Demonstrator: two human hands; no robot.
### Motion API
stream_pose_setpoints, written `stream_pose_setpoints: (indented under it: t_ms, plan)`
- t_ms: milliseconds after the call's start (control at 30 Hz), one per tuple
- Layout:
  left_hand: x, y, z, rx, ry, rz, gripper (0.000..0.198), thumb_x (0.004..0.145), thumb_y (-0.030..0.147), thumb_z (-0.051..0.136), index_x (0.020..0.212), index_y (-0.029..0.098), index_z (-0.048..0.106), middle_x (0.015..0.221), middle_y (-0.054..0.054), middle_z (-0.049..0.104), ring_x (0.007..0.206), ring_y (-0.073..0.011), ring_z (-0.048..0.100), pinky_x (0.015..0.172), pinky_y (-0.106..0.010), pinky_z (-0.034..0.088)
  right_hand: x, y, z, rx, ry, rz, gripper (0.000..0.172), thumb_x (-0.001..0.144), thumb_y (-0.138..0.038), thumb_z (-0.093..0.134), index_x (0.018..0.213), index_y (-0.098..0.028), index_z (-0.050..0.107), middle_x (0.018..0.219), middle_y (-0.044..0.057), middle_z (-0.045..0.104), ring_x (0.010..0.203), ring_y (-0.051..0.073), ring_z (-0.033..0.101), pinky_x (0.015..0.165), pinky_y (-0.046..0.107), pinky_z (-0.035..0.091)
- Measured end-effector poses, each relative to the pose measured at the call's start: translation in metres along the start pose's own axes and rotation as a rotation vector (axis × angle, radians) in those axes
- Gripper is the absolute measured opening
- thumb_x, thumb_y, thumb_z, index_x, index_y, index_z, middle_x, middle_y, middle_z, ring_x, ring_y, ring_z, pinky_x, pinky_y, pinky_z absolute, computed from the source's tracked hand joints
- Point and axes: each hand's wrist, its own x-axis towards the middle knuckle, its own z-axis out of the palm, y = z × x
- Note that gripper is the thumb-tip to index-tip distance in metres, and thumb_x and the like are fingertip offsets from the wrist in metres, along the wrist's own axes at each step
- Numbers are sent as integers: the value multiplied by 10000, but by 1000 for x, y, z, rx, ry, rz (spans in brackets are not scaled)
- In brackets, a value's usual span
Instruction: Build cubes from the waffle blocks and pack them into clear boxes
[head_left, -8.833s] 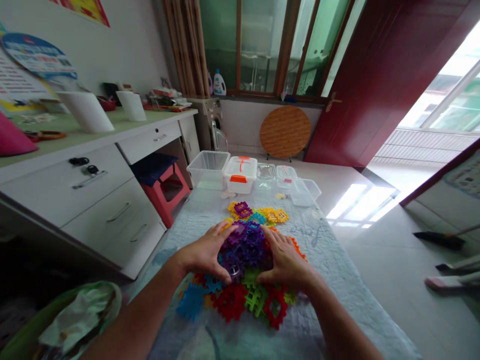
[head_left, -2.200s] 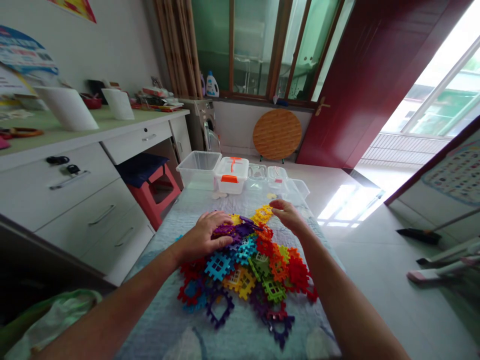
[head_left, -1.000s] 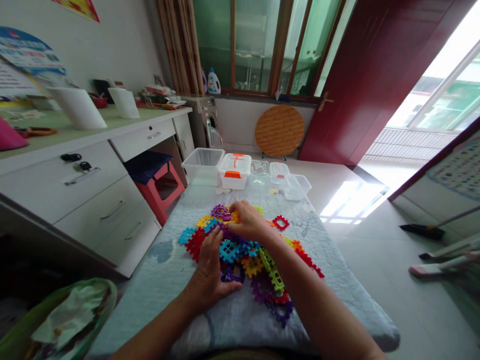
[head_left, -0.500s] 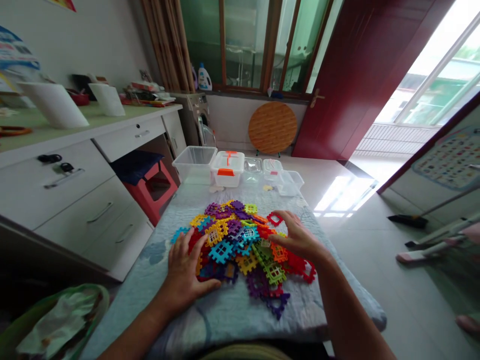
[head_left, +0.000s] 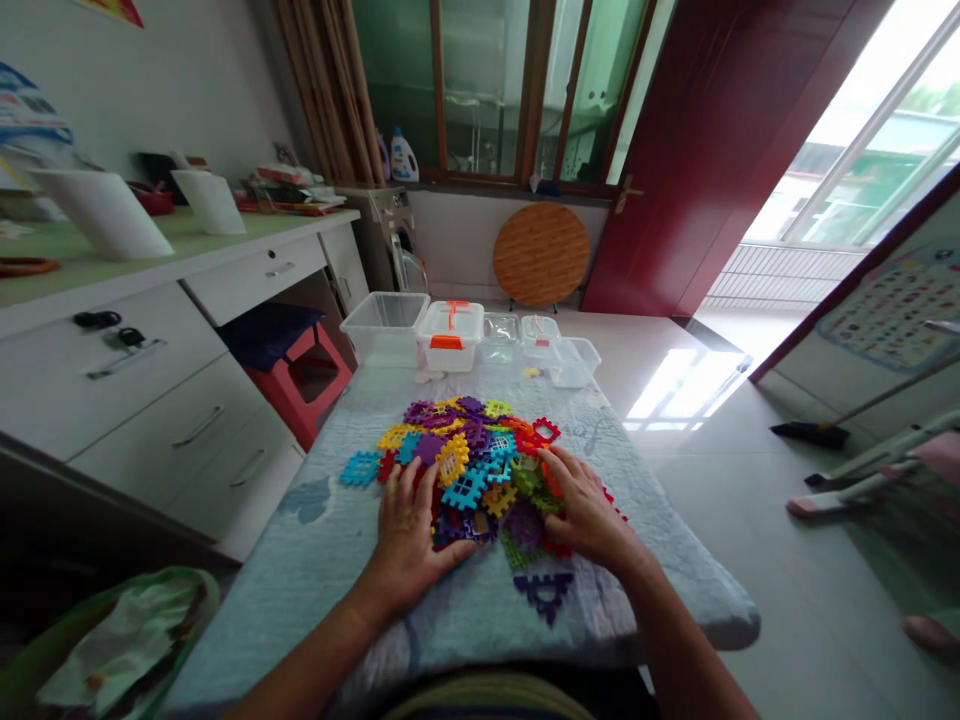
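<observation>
A heap of coloured plastic interlocking building pieces [head_left: 487,440] lies on a table with a pale blue cloth [head_left: 322,560]. My left hand [head_left: 412,530] rests against the heap's left side, fingers spread, beside a yellow piece [head_left: 453,460] and a blue piece [head_left: 464,488]. On the opposite side my right hand [head_left: 589,510] presses on the heap with its fingers apart, covering some green and red pieces. A dark purple triangular piece [head_left: 545,594] lies at the near edge of the heap. A light blue piece [head_left: 360,468] sits at the far left.
Along the table's far end stand a large clear tub [head_left: 386,330], a lidded box with orange clips [head_left: 451,335] and several smaller clear containers [head_left: 575,362]. A red stool [head_left: 304,375] and a white drawer desk [head_left: 150,370] are at the left. A bin [head_left: 127,640] stands lower left.
My left hand has moved right and my right hand has come in left and nearer, pushing the heap narrower. The purple triangle has turned slightly.
</observation>
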Motion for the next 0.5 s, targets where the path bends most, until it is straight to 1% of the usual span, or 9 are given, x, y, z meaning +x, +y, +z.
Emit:
stream_pose_setpoints:
  t_ms: [100,167,233,267,333,367,433,500]
  plan:
    - [1,8,-3,2,-28,-20,1003,631,708,647,1438,209,322,1496,-200,266,1398,-447,154,1076,-661,177,2,5,0,13,52,-12,826,632,-107,526,1432,-226,359,1456,121,367,1349,299,326,1115,499,252]
    - [5,8,-12,-1,3,-34,924,689,697,601,1435,225,327,1514,-190,233,1414,-434,122,1083,-661,144,1,3,5,35,69,-44,822,656,-126,543,1443,-247,340,1463,115,359,1356,306,313,1115,511,250]
    - [17,4,-23,-28,52,-22,795,783,657,520,1432,240,328,1529,-164,206,1435,-389,91,1109,-622,133,2,-3,11,45,84,-76,812,692,-179,584,1453,-282,320,1489,103,324,1376,320,276,1119,537,232]
    - [27,0,-28,-45,76,-6,739,818,638,481,1426,244,337,1530,-153,207,1441,-367,89,1120,-602,131,3,-9,14,37,92,-85,804,706,-214,611,1452,-295,322,1505,100,300,1389,332,247,1121,556,214]
    - [53,-11,-36,-60,63,27,660,866,601,420,1416,242,361,1526,-132,226,1445,-325,107,1141,-552,141,6,-21,18,7,99,-100,789,714,-279,662,1439,-308,352,1530,97,255,1409,362,182,1121,590,177]
    - [69,-17,-39,-48,47,30,645,866,608,406,1394,237,399,1510,-131,261,1438,-324,136,1141,-551,140,9,-28,19,-10,96,-110,776,711,-302,682,1426,-309,379,1536,97,246,1414,376,157,1120,603,159]
    - [99,-29,-39,-18,-57,-5,612,874,611,367,1344,233,474,1470,-127,340,1414,-326,209,1134,-548,163,14,-41,18,-34,78,-139,731,714,-332,701,1392,-304,431,1537,96,251,1419,390,125,1122,617,127]
    - [126,-39,-36,25,-161,-59,623,872,616,342,1312,211,516,1448,-135,383,1393,-332,258,1127,-533,193,20,-50,15,-50,58,-176,668,736,-354,690,1363,-293,466,1528,97,281,1421,387,116,1127,617,112]
